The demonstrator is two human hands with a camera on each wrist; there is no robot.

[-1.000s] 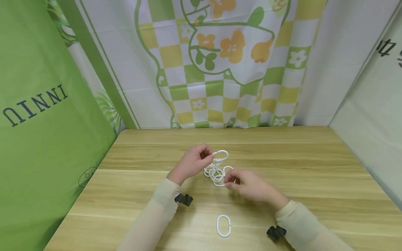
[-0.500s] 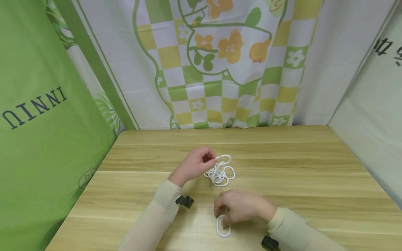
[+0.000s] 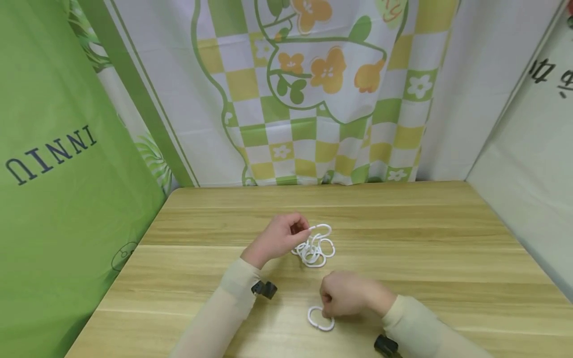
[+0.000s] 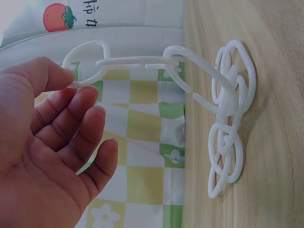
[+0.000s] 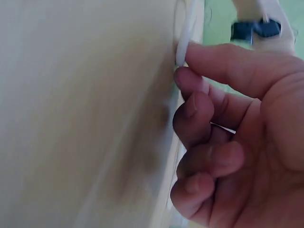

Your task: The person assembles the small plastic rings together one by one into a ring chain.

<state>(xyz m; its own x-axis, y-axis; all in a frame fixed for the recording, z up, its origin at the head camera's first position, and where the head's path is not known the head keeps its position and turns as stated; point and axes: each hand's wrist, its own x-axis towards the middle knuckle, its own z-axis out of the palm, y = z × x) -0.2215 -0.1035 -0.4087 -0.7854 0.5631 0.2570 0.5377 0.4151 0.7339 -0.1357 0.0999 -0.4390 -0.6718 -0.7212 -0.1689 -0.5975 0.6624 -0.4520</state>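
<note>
In the head view, my left hand [image 3: 278, 237] pinches the end link of a chain of white plastic oval links [image 3: 316, 266]. In the left wrist view this end link [image 4: 106, 50] hangs from thumb and fingertips, clear of the table. A second link runs level from it, a third slopes down, and the other links [image 4: 252, 90] lie bunched on the wood. Nearer the front, my right hand [image 3: 352, 294] pinches a loose white link [image 3: 309, 319] at its right end. The right wrist view shows thumb and index finger on this link [image 5: 186, 40], with the other fingers curled.
Both hands work over a wood-grain table [image 3: 403, 223]. A checked, flowered curtain [image 3: 304, 129] hangs behind its far edge. Green cloth [image 3: 67, 223] borders the left side and pale cloth [image 3: 528, 179] the right. Black wrist cameras [image 3: 264, 289] sit on both sleeves.
My right hand has left the chain, come toward the front and taken hold of the loose link, which is now turned. My left hand keeps its link, shifted slightly right and lower.
</note>
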